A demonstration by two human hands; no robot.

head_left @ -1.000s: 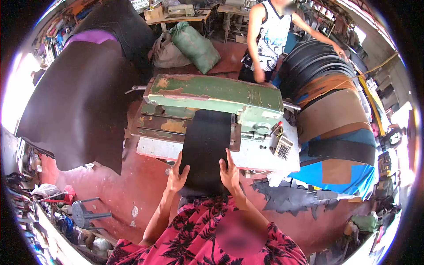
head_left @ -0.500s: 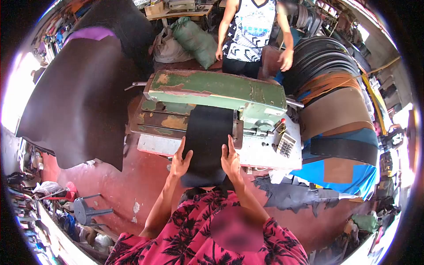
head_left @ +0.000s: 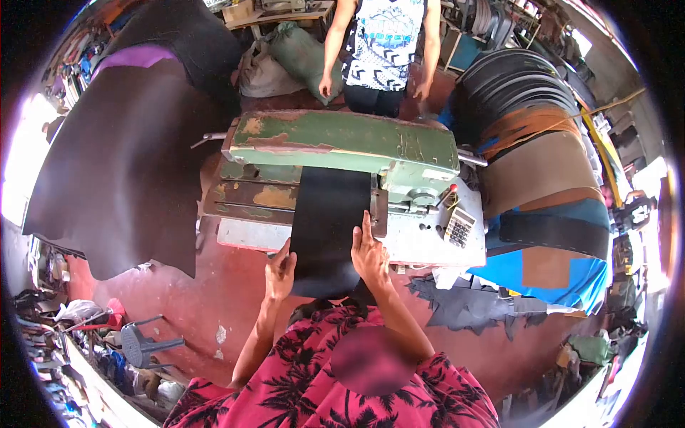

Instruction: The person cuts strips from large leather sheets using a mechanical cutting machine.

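A long black strip of leather-like sheet [head_left: 330, 221] runs from under the green machine [head_left: 342, 139] toward my body, its near end hanging over the table's front edge. My left hand [head_left: 280, 272] is at the strip's left edge, fingers stretched forward and thumb apart. On the opposite side my right hand [head_left: 370, 258] lies along the right edge, its fingers extended and pointing at the machine. Neither hand is closed around the strip. The strip's far end is hidden beneath the machine's head.
A calculator [head_left: 460, 227] and a red-knobbed lever [head_left: 452, 188] are at the machine's right. Large dark hides [head_left: 121, 171] drape at left; stacked sheets [head_left: 546, 167] are at right. Another person [head_left: 385, 53] stands behind the machine. A stool [head_left: 143, 344] is at lower left.
My left hand has slid back toward my body along the strip's edge. My right hand has shifted slightly. The other person's arm has come down beside the body. The whole view has moved a little.
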